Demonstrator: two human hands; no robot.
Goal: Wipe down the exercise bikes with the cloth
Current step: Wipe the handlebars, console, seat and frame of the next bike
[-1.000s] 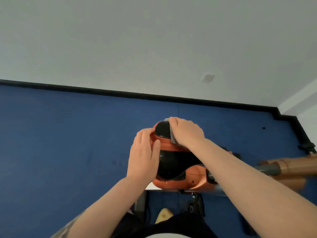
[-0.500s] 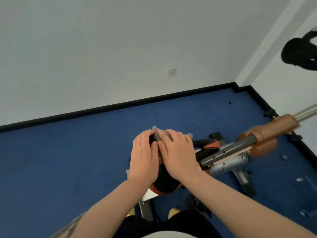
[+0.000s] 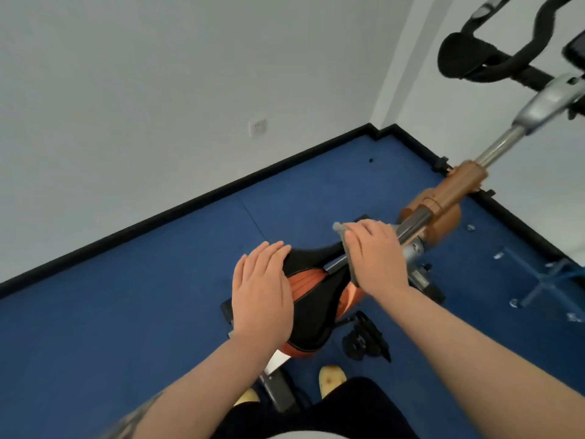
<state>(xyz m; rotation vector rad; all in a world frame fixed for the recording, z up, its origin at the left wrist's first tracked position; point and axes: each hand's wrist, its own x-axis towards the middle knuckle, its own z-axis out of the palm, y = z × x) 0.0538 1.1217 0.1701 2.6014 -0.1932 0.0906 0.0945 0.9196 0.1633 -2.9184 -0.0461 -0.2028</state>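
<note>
An orange and black exercise bike stands below me, its black saddle [image 3: 311, 299] at centre. My left hand [image 3: 261, 289] lies flat on the saddle's left side, fingers straight. My right hand [image 3: 375, 255] presses a grey cloth [image 3: 342, 230] onto the saddle's nose, where the grey frame bar [image 3: 414, 220] meets it. Most of the cloth is hidden under the palm; a corner sticks out past the fingertips. The orange frame [image 3: 449, 198] runs up right to a silver post and black handlebars [image 3: 493, 61].
Blue floor mats [image 3: 126, 312] cover the ground up to a black skirting and white walls with a socket [image 3: 258, 127]. A black pedal [image 3: 367, 339] hangs right of the saddle. My yellow shoes [image 3: 330, 380] stand by the bike's base. A blue metal frame [image 3: 547, 280] lies at right.
The view has swung right, revealing the handlebars. My right hand has slid the cloth forward from the saddle top to its nose, and my two hands have moved apart.
</note>
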